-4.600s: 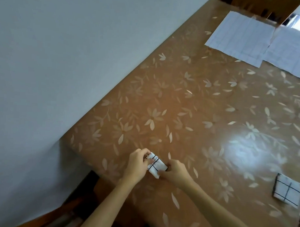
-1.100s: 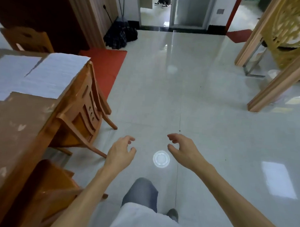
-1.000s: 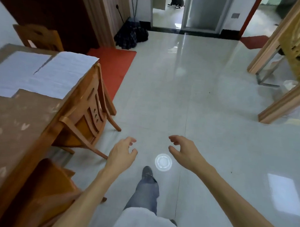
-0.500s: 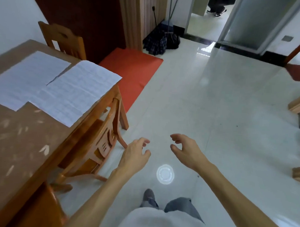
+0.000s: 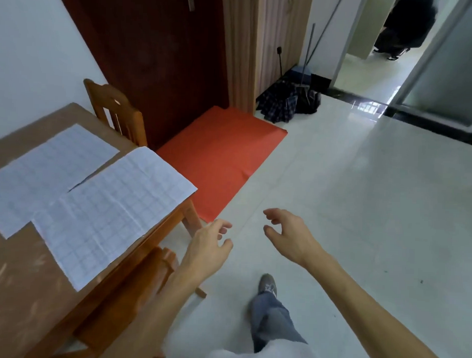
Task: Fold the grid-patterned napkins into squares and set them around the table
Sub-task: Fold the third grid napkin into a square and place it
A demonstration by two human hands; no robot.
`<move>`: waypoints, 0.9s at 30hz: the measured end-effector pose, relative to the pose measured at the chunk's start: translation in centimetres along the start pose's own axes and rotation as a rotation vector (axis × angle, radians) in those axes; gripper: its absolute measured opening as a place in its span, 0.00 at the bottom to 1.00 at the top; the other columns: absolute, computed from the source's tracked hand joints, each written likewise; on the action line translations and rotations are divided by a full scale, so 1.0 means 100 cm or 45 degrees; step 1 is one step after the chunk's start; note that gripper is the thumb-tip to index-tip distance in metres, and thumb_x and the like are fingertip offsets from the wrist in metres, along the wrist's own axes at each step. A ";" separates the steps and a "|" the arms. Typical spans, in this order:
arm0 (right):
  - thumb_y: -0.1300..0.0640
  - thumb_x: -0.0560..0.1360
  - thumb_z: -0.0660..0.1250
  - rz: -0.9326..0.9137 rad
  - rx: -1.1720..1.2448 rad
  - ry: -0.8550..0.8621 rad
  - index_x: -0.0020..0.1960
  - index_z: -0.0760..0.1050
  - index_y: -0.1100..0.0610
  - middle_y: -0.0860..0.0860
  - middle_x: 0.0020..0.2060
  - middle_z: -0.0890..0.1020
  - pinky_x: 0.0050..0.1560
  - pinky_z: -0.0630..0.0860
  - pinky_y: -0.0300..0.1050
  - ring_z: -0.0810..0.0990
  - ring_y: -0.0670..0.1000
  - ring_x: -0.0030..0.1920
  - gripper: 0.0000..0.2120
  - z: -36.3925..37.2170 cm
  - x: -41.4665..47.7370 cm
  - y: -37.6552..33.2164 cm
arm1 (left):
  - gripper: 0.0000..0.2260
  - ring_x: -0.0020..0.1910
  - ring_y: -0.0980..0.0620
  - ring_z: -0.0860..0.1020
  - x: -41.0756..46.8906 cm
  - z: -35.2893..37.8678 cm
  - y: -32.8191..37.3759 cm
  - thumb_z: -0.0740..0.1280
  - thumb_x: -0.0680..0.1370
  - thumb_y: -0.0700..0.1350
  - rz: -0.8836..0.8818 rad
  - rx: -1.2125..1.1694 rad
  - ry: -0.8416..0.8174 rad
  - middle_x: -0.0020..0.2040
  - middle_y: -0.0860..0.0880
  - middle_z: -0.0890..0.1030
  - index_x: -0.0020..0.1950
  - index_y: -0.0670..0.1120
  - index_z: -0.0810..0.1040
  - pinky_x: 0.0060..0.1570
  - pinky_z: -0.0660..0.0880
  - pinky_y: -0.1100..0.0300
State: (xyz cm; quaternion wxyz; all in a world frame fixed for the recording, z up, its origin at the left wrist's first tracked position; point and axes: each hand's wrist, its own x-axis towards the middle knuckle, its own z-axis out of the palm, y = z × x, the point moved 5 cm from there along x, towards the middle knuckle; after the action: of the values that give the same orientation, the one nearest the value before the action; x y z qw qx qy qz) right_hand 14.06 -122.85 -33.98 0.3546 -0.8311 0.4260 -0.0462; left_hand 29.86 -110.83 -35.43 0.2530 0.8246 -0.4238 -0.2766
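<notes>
Head view: unfolded grid-patterned napkins (image 5: 113, 212) brought nearer, left; left hand (image 5: 208, 247), right hand (image 5: 289, 237) held empty, relaxed; next fold expected.

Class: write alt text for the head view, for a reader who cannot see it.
A person's left hand and right hand hover empty, fingers loosely curled, above a pale floor. Left of them, two unfolded grid-patterned napkins lie on a wooden table.

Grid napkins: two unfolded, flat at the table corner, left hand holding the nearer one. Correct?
No. Head view: the nearer napkin and farther napkin lie flat at the table corner, but the left hand holds nothing, open beside the table edge.
</notes>
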 end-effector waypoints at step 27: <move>0.56 0.78 0.64 -0.746 -0.169 -0.457 0.69 0.72 0.55 0.52 0.62 0.78 0.63 0.70 0.43 0.77 0.52 0.63 0.20 -0.026 0.416 -0.164 | 0.13 0.54 0.56 0.79 0.288 -0.155 -0.040 0.68 0.80 0.48 -0.506 -0.292 0.612 0.55 0.56 0.78 0.64 0.51 0.76 0.46 0.73 0.71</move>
State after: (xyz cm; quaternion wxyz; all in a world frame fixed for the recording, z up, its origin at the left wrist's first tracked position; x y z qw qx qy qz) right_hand 50.44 -148.76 -31.06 0.3407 -0.9342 0.1021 0.0286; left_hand 56.54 -130.15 -33.84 0.3780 0.8989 -0.1491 -0.1640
